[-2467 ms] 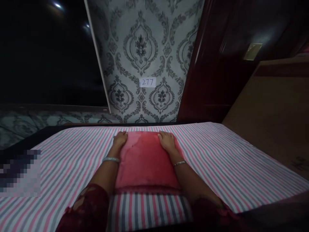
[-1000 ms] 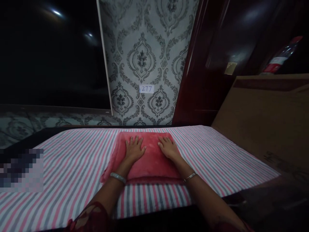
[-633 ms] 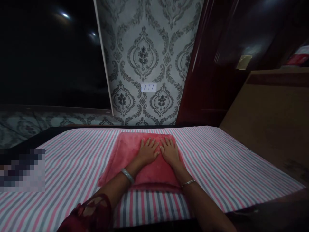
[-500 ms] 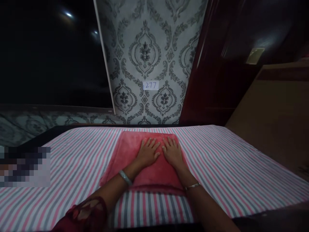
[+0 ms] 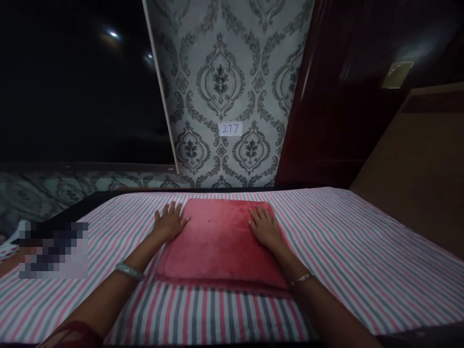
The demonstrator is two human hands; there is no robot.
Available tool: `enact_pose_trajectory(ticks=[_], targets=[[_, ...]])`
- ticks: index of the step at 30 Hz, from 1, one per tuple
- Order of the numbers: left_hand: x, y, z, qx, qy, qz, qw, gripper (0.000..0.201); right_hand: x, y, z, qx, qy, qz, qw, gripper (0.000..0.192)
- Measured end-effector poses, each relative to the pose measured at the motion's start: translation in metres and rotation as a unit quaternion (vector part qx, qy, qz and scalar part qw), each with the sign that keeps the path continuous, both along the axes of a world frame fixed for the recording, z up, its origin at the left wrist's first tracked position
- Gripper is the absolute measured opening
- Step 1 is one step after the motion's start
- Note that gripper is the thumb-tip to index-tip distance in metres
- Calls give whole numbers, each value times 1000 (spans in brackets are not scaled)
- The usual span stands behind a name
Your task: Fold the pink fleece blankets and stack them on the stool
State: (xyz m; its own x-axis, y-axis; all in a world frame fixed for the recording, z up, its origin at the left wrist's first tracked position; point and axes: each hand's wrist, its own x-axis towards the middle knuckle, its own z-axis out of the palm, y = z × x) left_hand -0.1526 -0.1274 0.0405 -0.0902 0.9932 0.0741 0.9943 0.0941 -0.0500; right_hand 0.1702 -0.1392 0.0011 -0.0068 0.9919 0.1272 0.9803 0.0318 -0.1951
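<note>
A folded pink-red plush cloth [image 5: 217, 241] lies flat on a striped sheet [image 5: 344, 261], its layered edge facing me. My left hand [image 5: 168, 223], fingers spread, is at the left edge of the cloth, its thumb reaching over that edge and the other fingers over the sheet. On the upper right part of the cloth rests my right hand [image 5: 265, 226], palm down with fingers apart. Neither hand grips anything. A pale bangle [image 5: 129, 271] circles the left wrist and a thin silver bracelet [image 5: 301, 279] the right.
Behind the sheet stands a patterned wall [image 5: 221, 87] with a paper label [image 5: 230, 128] reading 277. A large dark screen [image 5: 79, 92] is at the left, a dark red glossy panel [image 5: 326, 106] and a brown board [image 5: 416, 159] at the right. A blurred patch [image 5: 54, 251] covers something at left.
My left hand has slid left from the middle of the cloth to its left edge. The right hand stays on the upper right part. The view has shifted slightly.
</note>
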Motion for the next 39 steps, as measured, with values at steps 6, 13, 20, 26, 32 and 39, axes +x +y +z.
enact_pose_trajectory(ticks=[6, 13, 20, 26, 32, 39], targets=[[86, 40, 23, -8, -37, -183, 982, 62, -16, 25, 46, 15, 23, 20, 999, 55], [131, 47, -30, 23, -46, -220, 974, 61, -27, 36, -6, 48, 4, 36, 998, 55], [121, 48, -32, 31, -34, -223, 974, 61, -22, 35, -9, 45, 22, 36, 998, 54], [63, 45, -21, -5, -6, -177, 984, 62, -20, 34, -12, 60, 31, 35, 997, 55], [15, 16, -6, -29, 14, -115, 993, 61, -20, 35, -7, 39, 31, 31, 998, 56], [73, -54, 12, 63, -17, -233, 970, 64, -16, 5, 25, -36, 46, 56, 997, 55]])
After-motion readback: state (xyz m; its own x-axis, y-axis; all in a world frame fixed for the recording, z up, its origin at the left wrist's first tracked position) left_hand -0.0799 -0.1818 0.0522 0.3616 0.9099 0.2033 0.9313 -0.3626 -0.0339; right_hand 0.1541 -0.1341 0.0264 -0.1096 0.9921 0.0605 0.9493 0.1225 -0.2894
